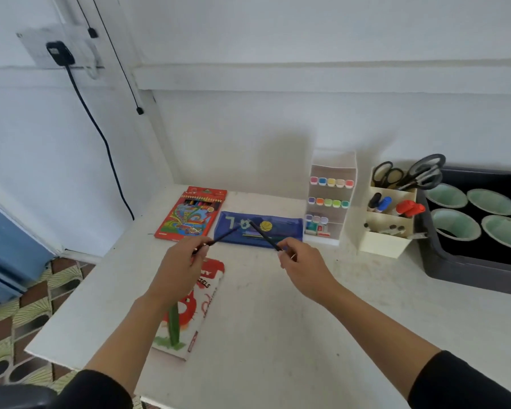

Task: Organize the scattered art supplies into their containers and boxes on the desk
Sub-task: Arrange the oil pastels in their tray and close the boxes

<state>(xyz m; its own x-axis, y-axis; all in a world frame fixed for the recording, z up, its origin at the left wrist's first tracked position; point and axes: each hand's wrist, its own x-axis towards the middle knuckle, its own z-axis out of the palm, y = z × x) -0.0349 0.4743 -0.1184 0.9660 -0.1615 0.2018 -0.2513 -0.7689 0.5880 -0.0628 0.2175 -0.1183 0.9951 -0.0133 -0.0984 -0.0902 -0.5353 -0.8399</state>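
My left hand [180, 268] pinches a thin dark pencil [226, 236] that points up and right. My right hand [303, 265] pinches a second dark pencil [263, 234] that points up and left. Both tips hover over the blue zip pencil case [283, 228] lying flat at the back of the white desk [278, 320]. A red coloured-pencil box [191, 215] lies to the left of the case. Under my left wrist lies a white and red pastel box [195, 308].
A white tiered rack [329, 199] holds rows of coloured markers. Beside it a cream organiser [388, 214] carries scissors and markers. A dark tray [466, 261] with several green-lined bowls fills the right. The desk's left edge drops to a patterned floor.
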